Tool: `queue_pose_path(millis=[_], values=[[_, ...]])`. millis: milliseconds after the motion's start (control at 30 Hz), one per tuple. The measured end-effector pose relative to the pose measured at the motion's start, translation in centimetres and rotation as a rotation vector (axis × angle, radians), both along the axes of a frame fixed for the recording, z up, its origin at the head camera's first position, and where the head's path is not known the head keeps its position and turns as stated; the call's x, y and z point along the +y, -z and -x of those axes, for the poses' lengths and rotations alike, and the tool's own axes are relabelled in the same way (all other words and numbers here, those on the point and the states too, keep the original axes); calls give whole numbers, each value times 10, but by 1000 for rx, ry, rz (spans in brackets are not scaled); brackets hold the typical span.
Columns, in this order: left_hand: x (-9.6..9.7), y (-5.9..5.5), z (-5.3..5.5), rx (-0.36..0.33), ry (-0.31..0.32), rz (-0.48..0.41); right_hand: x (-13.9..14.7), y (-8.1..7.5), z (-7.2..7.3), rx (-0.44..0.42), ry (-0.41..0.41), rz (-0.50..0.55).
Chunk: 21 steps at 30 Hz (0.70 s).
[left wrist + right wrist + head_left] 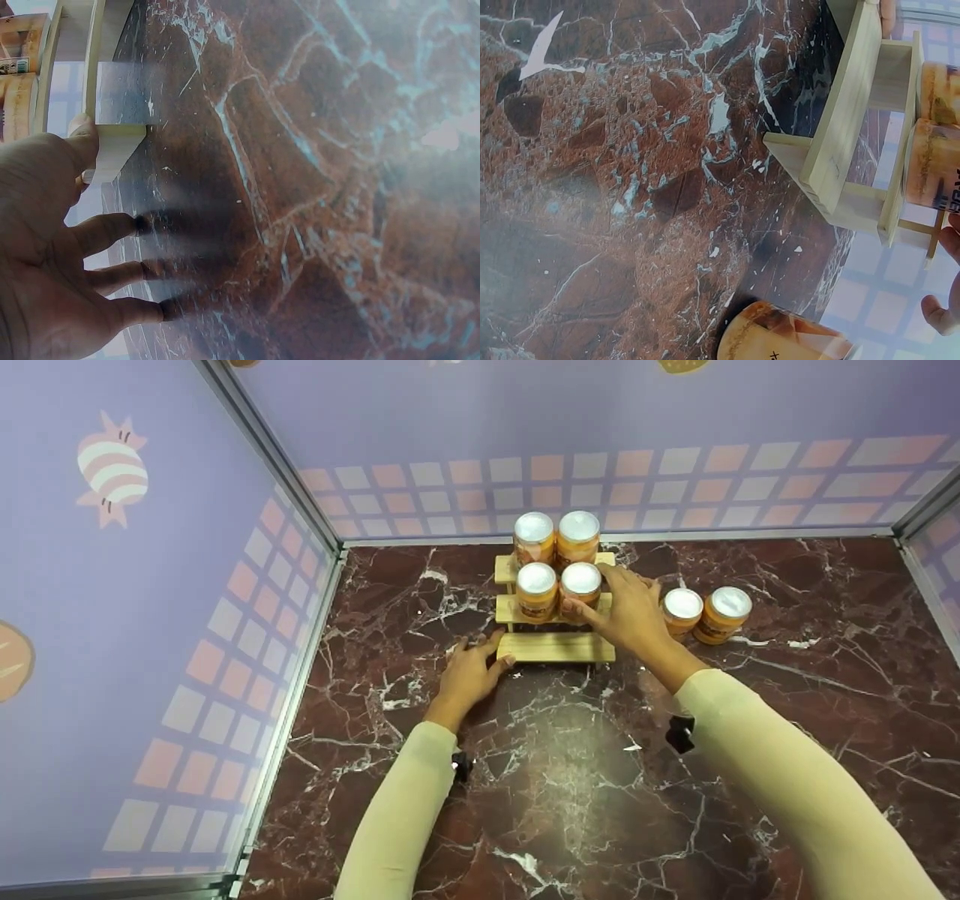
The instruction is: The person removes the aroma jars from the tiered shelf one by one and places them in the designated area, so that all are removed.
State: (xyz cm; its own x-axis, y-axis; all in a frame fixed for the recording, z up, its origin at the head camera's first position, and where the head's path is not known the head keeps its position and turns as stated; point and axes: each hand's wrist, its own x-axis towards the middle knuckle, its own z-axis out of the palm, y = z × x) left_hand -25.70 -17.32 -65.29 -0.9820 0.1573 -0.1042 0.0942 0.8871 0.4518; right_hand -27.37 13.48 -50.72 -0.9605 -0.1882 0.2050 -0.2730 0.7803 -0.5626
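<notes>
A three-step wooden rack [556, 647] stands on the marble surface. Two orange jars with silvery lids sit on its top step, and two more on the middle step. My left hand [466, 675] holds the left end of the bottom step between thumb and forefinger. Its other fingers [112, 232] spread down towards the surface. With my right hand [637, 611] I grip the right-hand jar [582, 579] on the middle step, thumb in front and fingers at its right side. The right wrist view cuts off most of that hand, but its fingertips show beside the jar [934, 165].
Two more orange jars, a nearer-left one [682, 611] and one beside it [724, 615], stand right of the rack, close to my right wrist. A purple patterned panel [450, 427] rises behind, and another [187, 607] on the left.
</notes>
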Motion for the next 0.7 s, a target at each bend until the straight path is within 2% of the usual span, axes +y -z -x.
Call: queue_pose_path(millis=[433, 700], values=[[2, -5, -1, -29, -14, 3, -2, 1, 0, 19, 9, 34], [6, -14, -5, -56, -41, -50, -1, 2, -2, 53, 5, 57]])
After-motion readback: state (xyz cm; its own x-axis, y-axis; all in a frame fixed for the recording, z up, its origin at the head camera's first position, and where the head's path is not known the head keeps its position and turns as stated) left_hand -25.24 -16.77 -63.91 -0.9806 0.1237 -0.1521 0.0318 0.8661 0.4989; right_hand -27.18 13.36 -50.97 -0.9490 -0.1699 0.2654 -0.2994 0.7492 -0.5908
